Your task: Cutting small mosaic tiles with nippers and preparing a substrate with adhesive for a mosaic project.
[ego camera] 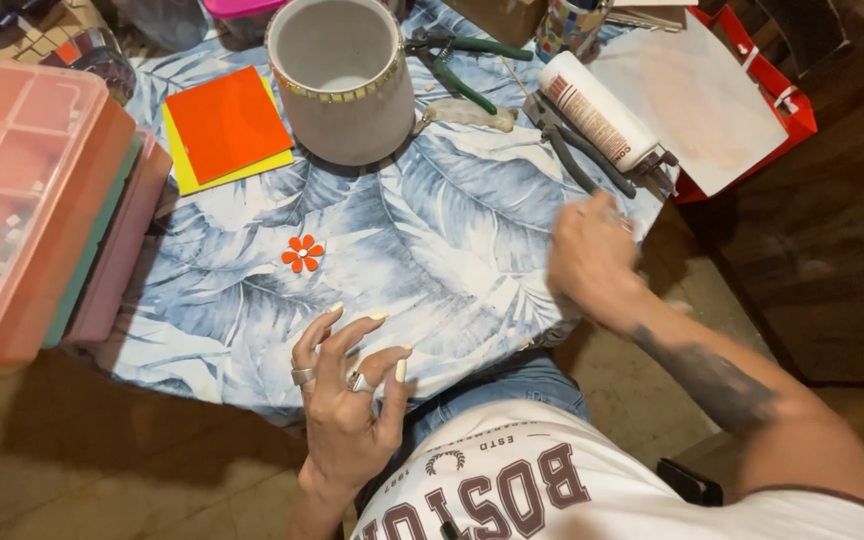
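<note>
Our left hand (347,400) has no grip on anything: its fingers are spread and curled in the air at the near edge of the table (432,250), rings showing on two of them. Our right hand (590,255) is blurred, its fingers bent inward near the table's right edge; we cannot tell whether its grip has closed on anything.

We take the grey round pot (342,80), with its band of small tiles around the rim, as our landmark. It stands upright at the far middle of the table, which is covered with a cloth printed in blue and white leaves. Just left of the pot lies an orange square tile (227,122) on top of a yellow one (184,170). Nearer to us than the pot, between it and our left hand, sits a small orange flower piece (303,253), alone on the cloth. Right of the pot lie green-handled pliers (462,65), and further right a white tube in a caulking gun (597,115), just beyond our right hand. Far left of the pot, a stack of translucent compartment boxes (32,200) overhangs the table's edge. Beyond the gun, a pale sheet (702,100) rests on a red bag (792,100).

The floor below is brown. Our right forearm, tattooed, reaches in from the lower right; the left wrist rises from our lap.
</note>
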